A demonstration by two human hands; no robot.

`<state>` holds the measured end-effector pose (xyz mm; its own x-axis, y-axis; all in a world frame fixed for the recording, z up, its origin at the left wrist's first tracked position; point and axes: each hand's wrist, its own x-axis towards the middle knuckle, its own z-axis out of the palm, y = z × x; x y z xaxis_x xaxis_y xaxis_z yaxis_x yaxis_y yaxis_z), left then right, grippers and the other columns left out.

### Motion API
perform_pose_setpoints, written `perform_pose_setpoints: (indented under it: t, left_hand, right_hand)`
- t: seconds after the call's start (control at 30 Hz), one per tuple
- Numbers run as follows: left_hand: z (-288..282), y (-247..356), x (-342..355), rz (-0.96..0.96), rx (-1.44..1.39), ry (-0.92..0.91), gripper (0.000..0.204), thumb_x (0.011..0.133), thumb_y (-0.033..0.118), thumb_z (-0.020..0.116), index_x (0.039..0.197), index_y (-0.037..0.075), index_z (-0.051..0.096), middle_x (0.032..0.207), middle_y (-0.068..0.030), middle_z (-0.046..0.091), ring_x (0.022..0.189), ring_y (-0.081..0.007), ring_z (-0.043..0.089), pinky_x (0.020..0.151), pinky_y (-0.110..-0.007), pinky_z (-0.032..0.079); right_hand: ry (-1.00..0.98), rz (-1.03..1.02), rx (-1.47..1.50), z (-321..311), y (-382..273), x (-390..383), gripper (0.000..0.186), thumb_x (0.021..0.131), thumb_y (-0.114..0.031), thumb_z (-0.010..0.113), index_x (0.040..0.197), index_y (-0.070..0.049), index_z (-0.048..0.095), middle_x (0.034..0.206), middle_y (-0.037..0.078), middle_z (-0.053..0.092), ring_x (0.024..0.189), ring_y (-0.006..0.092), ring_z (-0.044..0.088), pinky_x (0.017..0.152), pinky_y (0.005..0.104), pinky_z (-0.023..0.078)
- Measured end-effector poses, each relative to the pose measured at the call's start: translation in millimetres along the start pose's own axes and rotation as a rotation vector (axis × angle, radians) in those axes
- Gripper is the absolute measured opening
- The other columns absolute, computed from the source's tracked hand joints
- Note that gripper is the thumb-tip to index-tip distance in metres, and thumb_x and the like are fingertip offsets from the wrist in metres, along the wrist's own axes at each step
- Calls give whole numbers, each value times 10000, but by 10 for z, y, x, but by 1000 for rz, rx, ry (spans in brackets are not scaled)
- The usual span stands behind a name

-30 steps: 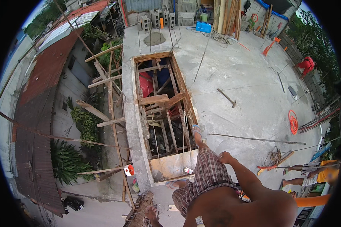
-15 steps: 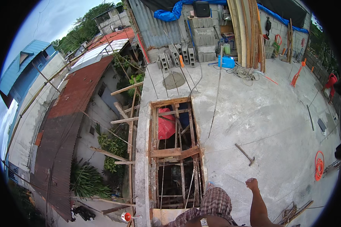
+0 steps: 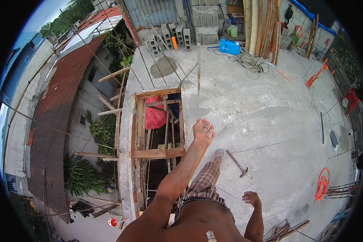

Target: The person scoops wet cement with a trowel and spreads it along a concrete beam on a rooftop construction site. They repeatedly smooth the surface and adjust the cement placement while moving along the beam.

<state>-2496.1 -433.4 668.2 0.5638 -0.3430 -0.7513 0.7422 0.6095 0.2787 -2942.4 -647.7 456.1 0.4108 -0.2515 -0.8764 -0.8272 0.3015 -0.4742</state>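
My left hand (image 3: 203, 132) reaches forward over the grey concrete slab, with its fingers apart and nothing in it. Just left of it lies a wood-framed opening (image 3: 159, 153) in the slab. A thin upright steel bar (image 3: 198, 72) stands beyond the fingertips, not in the hand's grasp. My right hand (image 3: 252, 198) hangs low at my side, its fingers loosely apart and bare. Between the hands, near my sandalled foot (image 3: 218, 153), a hammer (image 3: 238, 164) rests on the concrete.
Inside the opening shows a red sheet (image 3: 155, 113). Several hollow blocks (image 3: 167, 36), a blue case (image 3: 230, 46), tangled cable (image 3: 250, 62) and upright planks (image 3: 266, 28) stand far off. An orange hose coil (image 3: 322, 184) lies right. The slab's left edge (image 3: 128, 161) drops away.
My left arm has come into view and stretched forward. My right hand has dropped lower and loosened. My foot has stepped forward beside the hammer, and the view has shifted to the right.
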Motion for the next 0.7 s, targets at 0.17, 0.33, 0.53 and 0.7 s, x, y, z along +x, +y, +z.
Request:
perform_pose_setpoints:
  t: [0.17,0.33,0.53,0.7]
  left_hand:
    - [1957,-254,1086,0,51,73,198,918,379,517,1051,250,584,996,83,517,935,-127,482,843,-371,331]
    - [3602,-207,2041,126,108,105,180,908,335,541,1039,226,601,929,71,523,823,-111,464,750,-318,329]
    - [4996,346,2564,327,166,44,213,912,279,558,1053,140,638,846,25,549,727,-96,471,646,-251,364]
    - [5313,1091,4088,448,328,-217,209,907,308,577,968,125,659,751,31,564,635,-102,491,576,-262,387]
  right_hand:
    - [626,-69,276,-1261,-722,188,252,847,-207,589,1053,-62,602,829,88,654,686,217,635,604,373,471]
    - [846,158,553,-2020,-1112,491,266,849,-234,579,1057,-71,598,871,111,651,714,251,638,596,416,477]
    - [395,125,470,-2092,-1790,1041,513,886,-420,587,1270,-83,541,1210,236,608,1024,382,637,798,582,514]
    - [164,151,233,-2670,-3123,1840,489,891,-417,587,1244,-80,554,1181,217,618,1019,368,636,798,550,515]
